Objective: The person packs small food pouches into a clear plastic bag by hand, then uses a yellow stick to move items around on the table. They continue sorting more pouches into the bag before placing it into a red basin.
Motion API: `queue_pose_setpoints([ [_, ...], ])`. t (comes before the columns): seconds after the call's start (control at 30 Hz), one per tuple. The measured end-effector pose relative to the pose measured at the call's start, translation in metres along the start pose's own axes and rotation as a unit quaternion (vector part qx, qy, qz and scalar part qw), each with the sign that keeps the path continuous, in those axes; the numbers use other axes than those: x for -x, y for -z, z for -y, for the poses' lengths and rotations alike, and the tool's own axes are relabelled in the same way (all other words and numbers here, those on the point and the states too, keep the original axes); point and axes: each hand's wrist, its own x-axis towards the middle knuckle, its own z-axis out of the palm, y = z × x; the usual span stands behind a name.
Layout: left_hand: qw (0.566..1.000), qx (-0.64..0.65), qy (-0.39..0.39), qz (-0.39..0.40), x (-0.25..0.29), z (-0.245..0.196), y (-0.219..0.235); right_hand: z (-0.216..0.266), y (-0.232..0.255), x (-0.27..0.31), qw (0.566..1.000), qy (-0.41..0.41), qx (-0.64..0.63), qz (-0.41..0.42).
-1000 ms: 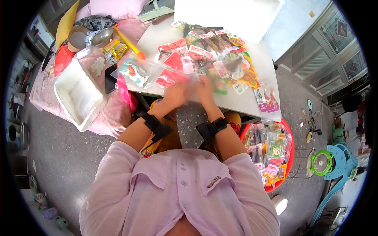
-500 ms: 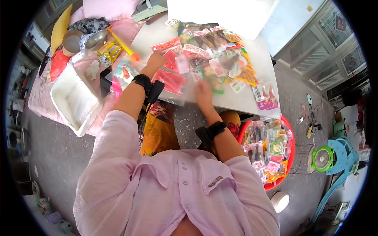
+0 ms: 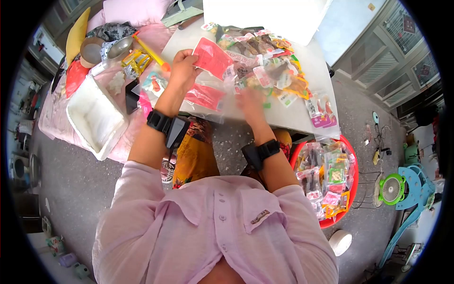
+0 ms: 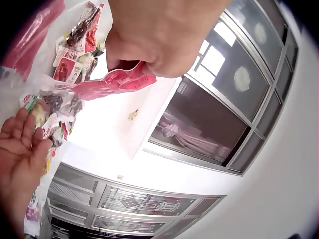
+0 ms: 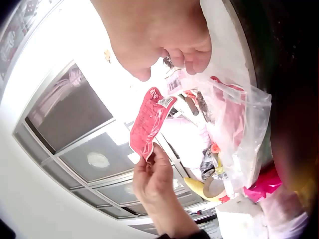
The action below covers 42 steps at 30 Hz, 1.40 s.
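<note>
My left hand (image 3: 183, 71) pinches a flat red food packet (image 3: 213, 57) by its left edge and holds it raised over the table. In the right wrist view, the thumb and fingers grip one end of that packet (image 5: 151, 122). My right hand (image 3: 251, 105) is blurred near the front of the table; the left wrist view shows its palm turned up and its fingers (image 4: 19, 127) loosely extended, with nothing in them. Between the hands lies another red packet (image 3: 205, 96) in a clear plastic bag (image 5: 249, 139) at the table's front edge.
A pile of sealed food packets (image 3: 269, 61) covers the back of the white table (image 3: 288, 120). The red basket (image 3: 355, 182) at the right holds several more packets. A white foam box (image 3: 75, 111) stands at the left, with a yellow tube (image 3: 151, 51) and a metal bowl (image 3: 120, 47) behind it.
Both hands were together over the front edge. The left hand then reached to the back left and has lifted a red packet; the right hand stays near the front of the table.
</note>
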Motion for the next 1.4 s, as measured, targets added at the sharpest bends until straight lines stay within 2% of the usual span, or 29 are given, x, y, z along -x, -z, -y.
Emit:
queue_pose_setpoints([
  [0.07, 0.996, 0.066, 0.048, 0.021, 0.023, 0.007, 0.001, 0.062, -0.017, 0.012, 0.979, -0.169, -0.116, 0.015],
  [0.1, 0.992, 0.099, 0.073, 0.031, 0.030, 0.011, 0.003, 0.073, -0.022, 0.015, 0.971, -0.172, -0.164, 0.017],
  [0.13, 0.980, 0.134, 0.109, 0.096, 0.032, 0.017, 0.008, 0.080, -0.028, 0.018, 0.962, -0.174, -0.211, 0.019],
  [0.17, 0.978, 0.147, 0.117, 0.093, 0.035, 0.021, 0.010, 0.084, -0.029, 0.020, 0.950, -0.176, -0.258, 0.020],
  [0.23, 0.972, 0.171, 0.135, 0.087, 0.053, 0.026, 0.008, 0.078, -0.022, 0.023, 0.943, -0.163, -0.288, 0.032],
  [0.27, 0.976, 0.157, 0.140, 0.048, 0.058, 0.033, 0.008, 0.074, -0.018, 0.023, 0.939, -0.155, -0.303, 0.040],
  [0.33, 0.981, 0.115, 0.151, 0.038, 0.063, 0.041, 0.011, 0.070, -0.003, 0.025, 0.990, -0.018, -0.127, 0.059],
  [0.37, 0.983, 0.094, 0.156, 0.032, 0.065, 0.046, 0.014, 0.069, 0.005, 0.027, 0.995, -0.001, -0.094, 0.046],
  [0.4, 0.991, 0.053, 0.119, 0.015, 0.068, 0.055, 0.015, 0.071, 0.012, 0.030, 0.998, 0.015, -0.060, 0.031],
  [0.43, 0.988, -0.137, 0.053, 0.043, 0.069, 0.062, 0.019, 0.079, 0.016, 0.035, 0.996, -0.021, -0.084, -0.005],
  [0.47, 0.944, -0.322, -0.015, 0.070, 0.071, 0.069, 0.023, 0.083, 0.020, 0.040, 0.992, -0.058, -0.107, -0.041],
  [0.5, 0.860, -0.494, -0.082, 0.095, 0.075, 0.073, 0.024, 0.084, 0.025, 0.043, 0.986, -0.073, -0.136, -0.070],
  [0.53, 0.805, -0.548, -0.211, 0.090, 0.089, 0.077, 0.016, 0.084, 0.031, 0.047, 0.978, -0.088, -0.163, -0.098],
  [0.63, 0.679, -0.710, -0.137, 0.128, 0.109, 0.083, 0.004, 0.081, 0.038, 0.065, 0.964, -0.114, -0.178, -0.161],
  [0.67, 0.678, -0.712, -0.140, 0.120, 0.107, 0.094, 0.008, 0.081, 0.038, 0.071, 0.962, -0.121, -0.172, -0.172],
  [0.77, 0.711, -0.676, -0.167, 0.102, 0.099, 0.107, 0.018, 0.075, 0.037, 0.082, 0.962, -0.129, -0.169, -0.170],
  [0.87, 0.759, -0.616, -0.196, 0.072, 0.090, 0.114, 0.024, 0.065, 0.031, 0.085, 0.961, -0.143, -0.188, -0.141],
  [0.97, 0.772, -0.609, -0.152, 0.100, 0.083, 0.109, 0.027, 0.066, 0.022, 0.085, 0.960, -0.177, -0.183, -0.114],
  [1.07, 0.769, -0.600, -0.200, 0.090, 0.084, 0.110, 0.025, 0.062, 0.018, 0.079, 0.954, -0.215, -0.193, -0.084],
  [1.2, 0.738, -0.634, -0.205, 0.109, 0.091, 0.101, 0.012, 0.063, 0.007, 0.060, 0.946, -0.257, -0.185, -0.064],
  [1.27, 0.737, -0.632, -0.222, 0.096, 0.096, 0.103, 0.009, 0.050, 0.000, 0.050, 0.955, -0.256, -0.147, -0.013],
  [1.33, 0.721, -0.659, -0.172, 0.123, 0.098, 0.097, 0.004, 0.043, -0.013, 0.041, 0.956, -0.270, -0.109, 0.028],
  [1.4, 0.712, -0.674, -0.139, 0.140, 0.102, 0.088, -0.001, 0.052, -0.029, 0.038, 0.954, -0.298, -0.002, 0.041],
])
